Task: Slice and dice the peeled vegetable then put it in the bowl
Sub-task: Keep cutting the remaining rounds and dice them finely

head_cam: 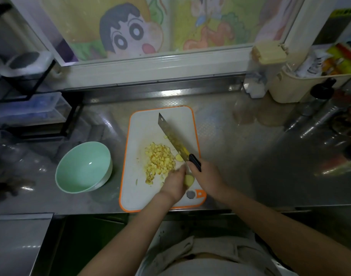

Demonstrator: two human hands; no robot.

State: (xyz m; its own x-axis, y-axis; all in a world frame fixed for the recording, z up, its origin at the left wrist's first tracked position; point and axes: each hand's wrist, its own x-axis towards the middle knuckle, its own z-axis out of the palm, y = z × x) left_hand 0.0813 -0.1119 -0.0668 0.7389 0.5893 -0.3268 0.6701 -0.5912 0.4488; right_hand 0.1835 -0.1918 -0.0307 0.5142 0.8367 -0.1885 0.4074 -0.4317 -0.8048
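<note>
A white cutting board (146,124) with an orange rim lies on the steel counter. A heap of small yellow diced pieces (159,159) sits in its middle. My right hand (206,176) grips the black handle of a cleaver (171,136), whose blade slants over the board to the right of the heap. My left hand (175,183) rests at the heap's near edge, fingers curled over a yellow uncut piece (189,180). One thin slice (178,157) lies by the blade's heel. A pale green bowl (84,167) stands empty to the left of the board.
A black wire rack with clear boxes (29,108) stands at the far left. A cream basket (302,84) and bottles (317,100) crowd the far right. A window sill (150,70) runs behind. The counter's front edge (250,208) is just below the board.
</note>
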